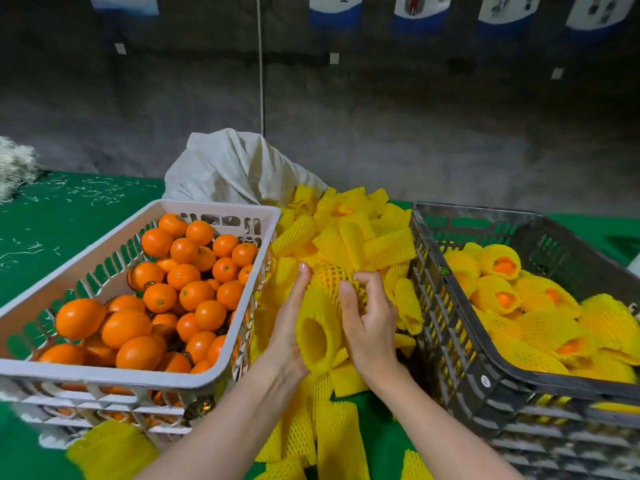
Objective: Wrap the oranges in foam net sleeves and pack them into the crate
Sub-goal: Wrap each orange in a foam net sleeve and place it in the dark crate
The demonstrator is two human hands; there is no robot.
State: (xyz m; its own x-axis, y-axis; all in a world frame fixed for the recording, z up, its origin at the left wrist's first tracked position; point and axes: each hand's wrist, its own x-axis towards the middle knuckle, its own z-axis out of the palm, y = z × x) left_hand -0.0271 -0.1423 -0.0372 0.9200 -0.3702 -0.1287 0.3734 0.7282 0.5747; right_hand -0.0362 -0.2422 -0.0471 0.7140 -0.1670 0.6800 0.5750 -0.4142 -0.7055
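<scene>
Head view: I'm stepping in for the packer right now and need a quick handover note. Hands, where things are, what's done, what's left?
Left hand: straight fingers pressed along the left side of the foam net sleeve.
Right hand: fingers curled, pinching the same sleeve's mesh from the right.
The sleeve's far end is stretched, seemingly over an orange; not certain.
Bare oranges: in the white crate, left.
Loose sleeves: piled between the crates.
Done: wrapped oranges already lie in the dark crate, right.
Left: finish this sleeve, pack it, then wrap the many bare oranges.
</scene>
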